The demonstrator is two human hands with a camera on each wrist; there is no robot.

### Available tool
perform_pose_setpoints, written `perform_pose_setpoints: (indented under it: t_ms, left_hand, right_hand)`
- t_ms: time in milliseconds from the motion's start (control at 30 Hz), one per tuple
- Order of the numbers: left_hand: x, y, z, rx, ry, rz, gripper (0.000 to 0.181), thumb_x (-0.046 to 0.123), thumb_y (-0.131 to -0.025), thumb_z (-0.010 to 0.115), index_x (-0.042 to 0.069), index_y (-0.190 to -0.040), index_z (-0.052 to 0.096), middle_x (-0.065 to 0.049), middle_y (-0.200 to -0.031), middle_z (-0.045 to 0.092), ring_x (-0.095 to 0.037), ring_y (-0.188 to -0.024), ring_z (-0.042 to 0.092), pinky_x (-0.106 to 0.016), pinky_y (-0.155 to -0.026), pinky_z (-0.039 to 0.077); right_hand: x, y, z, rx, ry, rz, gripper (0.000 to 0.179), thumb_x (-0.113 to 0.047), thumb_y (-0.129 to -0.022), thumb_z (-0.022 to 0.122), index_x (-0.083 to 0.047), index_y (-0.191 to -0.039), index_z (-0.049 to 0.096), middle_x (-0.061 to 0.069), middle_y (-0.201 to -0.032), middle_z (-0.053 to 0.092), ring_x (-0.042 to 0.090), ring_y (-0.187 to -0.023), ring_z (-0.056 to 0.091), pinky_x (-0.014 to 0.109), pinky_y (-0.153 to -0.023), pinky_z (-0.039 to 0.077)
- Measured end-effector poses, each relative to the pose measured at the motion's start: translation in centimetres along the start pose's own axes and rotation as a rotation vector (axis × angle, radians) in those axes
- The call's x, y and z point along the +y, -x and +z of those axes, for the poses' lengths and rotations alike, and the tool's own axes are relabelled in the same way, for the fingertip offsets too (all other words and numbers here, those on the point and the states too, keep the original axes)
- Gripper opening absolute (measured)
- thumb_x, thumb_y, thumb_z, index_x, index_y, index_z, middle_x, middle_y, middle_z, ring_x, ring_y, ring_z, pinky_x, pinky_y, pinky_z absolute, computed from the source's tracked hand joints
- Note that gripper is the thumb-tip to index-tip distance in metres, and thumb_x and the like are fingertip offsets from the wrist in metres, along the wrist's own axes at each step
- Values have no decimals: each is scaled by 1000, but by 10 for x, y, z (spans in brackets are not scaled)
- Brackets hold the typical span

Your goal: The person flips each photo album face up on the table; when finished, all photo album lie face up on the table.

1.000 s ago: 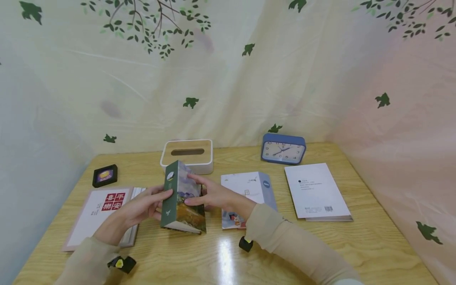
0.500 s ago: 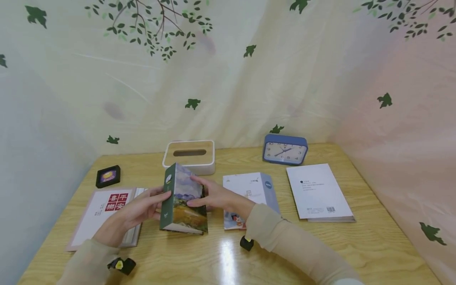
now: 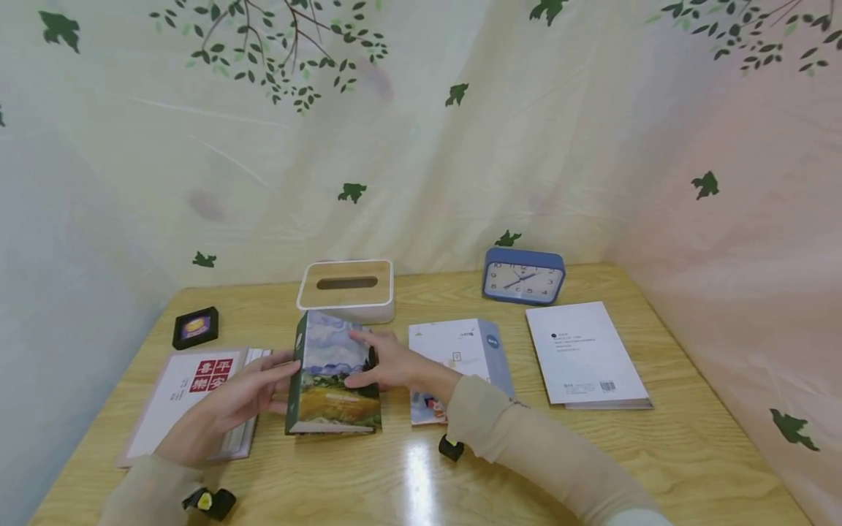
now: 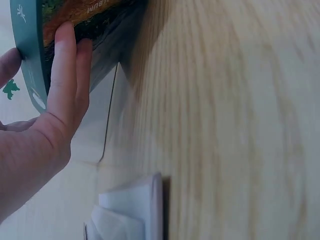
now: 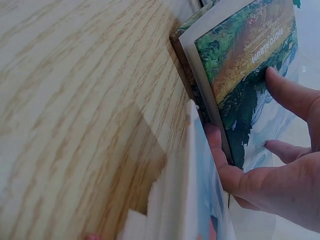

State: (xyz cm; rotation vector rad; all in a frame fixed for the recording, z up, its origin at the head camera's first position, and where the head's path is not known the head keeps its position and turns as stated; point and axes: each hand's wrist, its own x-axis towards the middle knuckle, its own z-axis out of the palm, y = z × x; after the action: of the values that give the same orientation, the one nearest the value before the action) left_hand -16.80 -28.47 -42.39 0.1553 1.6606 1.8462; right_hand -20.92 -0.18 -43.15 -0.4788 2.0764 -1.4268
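Observation:
A thick photo album [image 3: 335, 372] with a painted landscape cover and dark green spine is held tilted above the table, its cover facing up in the head view. My left hand [image 3: 246, 394] grips it at the spine side. In the left wrist view the thumb touches the green spine [image 4: 30, 45] and two fingers lie against the painted underside. At the opposite edge my right hand [image 3: 395, 361] holds the album, thumb and a finger on the cover [image 5: 250, 75] and other fingers round the edge. Part of the underside is hidden in the head view.
Left of the album lies a white book with red characters [image 3: 154, 409], below a small black frame [image 3: 195, 327]. A tissue box [image 3: 345, 288] stands behind. Rightward are a white-and-blue book [image 3: 454, 340], a white book [image 3: 585, 351] and a blue clock [image 3: 524, 276].
Both hands have tipped the album so its spine turns away leftward and its painted cover shows more fully. The album sits slightly lower and further left.

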Motion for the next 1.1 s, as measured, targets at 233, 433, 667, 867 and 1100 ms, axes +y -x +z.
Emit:
perform_pose_setpoints:
  t_ms: [233,433,667,867,1100]
  left_hand:
    - [-3,9,-8,83,-43,-27,79,26,-109,47,-7,-158,-5,-10,-131,64,-27,-111,67,-49,-92,56]
    - [-5,11,-13,89,-30,-38,75,25,-110,46,-6,-159,-1,-8,-128,65,-30,-112,66,-50,-94,55]
    - [-5,11,-15,104,-49,-49,75,27,-110,47,-4,-160,0,-8,-126,66,-29,-111,66,-49,-93,56]
    - [-8,15,-14,120,-39,-46,74,25,-110,47,-1,-161,0,-9,-128,65,-29,-112,65,-49,-94,55]
    - [-17,17,-10,105,-28,-28,76,24,-108,51,4,-162,2,-10,-132,64,-30,-116,64,-50,-95,54]
  right_hand:
    - [-1,-3,2,9,76,-10,83,-22,-89,82,-27,-158,36,15,-165,11,33,-151,16,52,-110,39]
    - [-4,-3,3,19,148,-29,80,-21,-90,81,-24,-158,38,17,-164,12,35,-150,20,55,-112,36]
    - [-7,-3,3,27,175,-18,81,-21,-90,80,-23,-158,37,17,-164,13,35,-149,23,54,-110,38]
    - [-6,-4,6,52,194,-17,89,-20,-88,83,-20,-160,31,17,-162,22,35,-148,25,54,-112,37]
    - [3,-3,7,69,220,-3,91,-20,-87,83,-19,-161,30,19,-161,25,34,-147,26,52,-112,37]
